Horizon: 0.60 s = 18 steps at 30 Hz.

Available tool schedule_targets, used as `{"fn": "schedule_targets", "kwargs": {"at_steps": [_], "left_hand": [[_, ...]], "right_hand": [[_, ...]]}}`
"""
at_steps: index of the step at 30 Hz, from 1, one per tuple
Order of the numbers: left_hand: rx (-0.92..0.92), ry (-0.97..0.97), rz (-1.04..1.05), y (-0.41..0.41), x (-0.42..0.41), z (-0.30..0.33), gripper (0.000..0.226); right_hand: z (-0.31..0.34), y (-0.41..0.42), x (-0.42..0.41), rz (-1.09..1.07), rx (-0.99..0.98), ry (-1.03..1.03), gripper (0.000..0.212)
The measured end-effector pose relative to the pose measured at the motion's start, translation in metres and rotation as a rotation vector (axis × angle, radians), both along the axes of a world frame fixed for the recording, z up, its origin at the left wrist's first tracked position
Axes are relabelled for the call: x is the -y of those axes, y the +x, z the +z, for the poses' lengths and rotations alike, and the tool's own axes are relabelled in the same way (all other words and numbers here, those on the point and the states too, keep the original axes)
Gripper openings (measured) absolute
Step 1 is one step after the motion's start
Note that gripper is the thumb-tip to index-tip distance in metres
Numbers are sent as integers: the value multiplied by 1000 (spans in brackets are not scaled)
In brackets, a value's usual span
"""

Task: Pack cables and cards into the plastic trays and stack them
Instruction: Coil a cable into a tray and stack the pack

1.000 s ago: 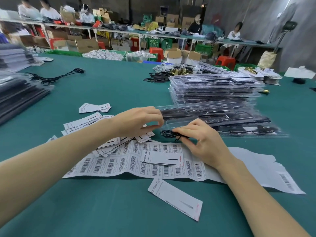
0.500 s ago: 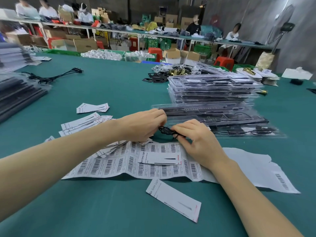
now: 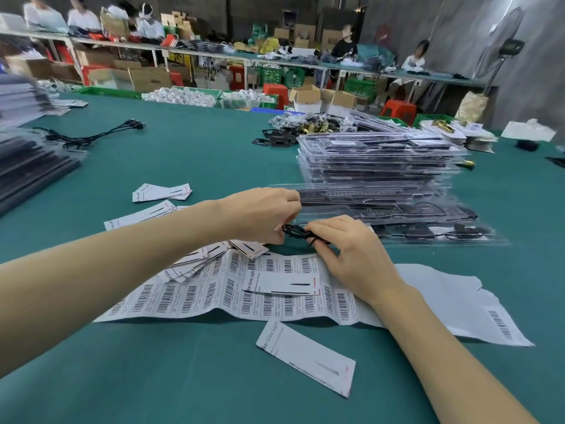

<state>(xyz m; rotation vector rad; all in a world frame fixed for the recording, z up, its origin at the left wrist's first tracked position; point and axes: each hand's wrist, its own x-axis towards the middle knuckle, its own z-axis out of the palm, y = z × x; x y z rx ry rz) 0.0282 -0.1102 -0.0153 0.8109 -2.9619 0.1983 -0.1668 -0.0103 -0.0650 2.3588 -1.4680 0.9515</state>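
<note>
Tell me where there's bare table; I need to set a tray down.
Bare green table lies between the loose cards and the far black cable, and nearest you, beside the single card. The barcode sheet and tray stack are crowded.

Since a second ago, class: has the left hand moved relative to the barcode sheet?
Yes. The left hand has shifted right toward the right hand, now pinching the black cable above the barcode sheet.

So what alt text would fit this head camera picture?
Two bare hands, left hand and right hand, pinch a small black cable bundle above a barcode label sheet on a green table. Stacked clear plastic trays stand just behind.
</note>
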Motion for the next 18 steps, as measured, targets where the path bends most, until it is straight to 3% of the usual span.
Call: {"fn": "schedule_targets", "kwargs": {"at_steps": [10,18], "left_hand": [[-116,22,-63,5,-4,-1,11],[-379,99,10,6,-16,-13,16]], "right_hand": [[3,-3,2,-35,-4,-3,25],[2,-10,2,-97,-12,50,20]]}}
